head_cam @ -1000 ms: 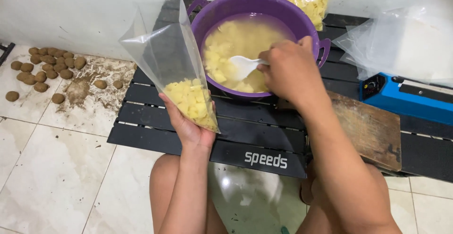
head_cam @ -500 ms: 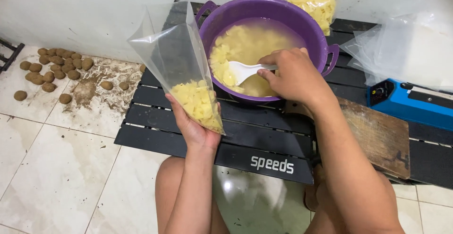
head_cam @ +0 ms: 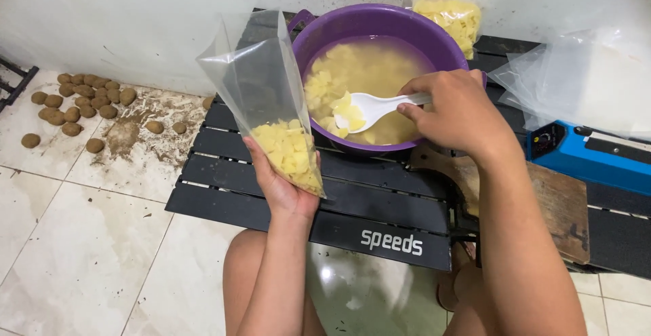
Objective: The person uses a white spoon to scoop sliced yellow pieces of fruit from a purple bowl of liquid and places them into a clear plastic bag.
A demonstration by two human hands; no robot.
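Observation:
My left hand (head_cam: 283,185) holds up a clear plastic bag (head_cam: 261,78), open at the top, with pale yellow potato cubes (head_cam: 290,153) filling its bottom. My right hand (head_cam: 453,113) grips the handle of a white spoon (head_cam: 369,107), whose bowl carries a few cubes just above the water. The spoon is over a purple basin (head_cam: 400,37) holding cloudy water and many more cubes. The basin stands on a low black slatted table (head_cam: 224,180), and the bag hangs beside its left rim.
A filled bag of potato cubes (head_cam: 451,14) leans behind the basin. Empty clear bags (head_cam: 583,78) and a blue bag sealer (head_cam: 597,156) lie at the right, with a wooden board (head_cam: 553,207) in front. Unpeeled brown potatoes (head_cam: 74,105) lie on the dirty tiled floor at left.
My right hand has lifted the spoon out of the water with a few cubes on it. The view has shifted a little; the bag stays in my left hand.

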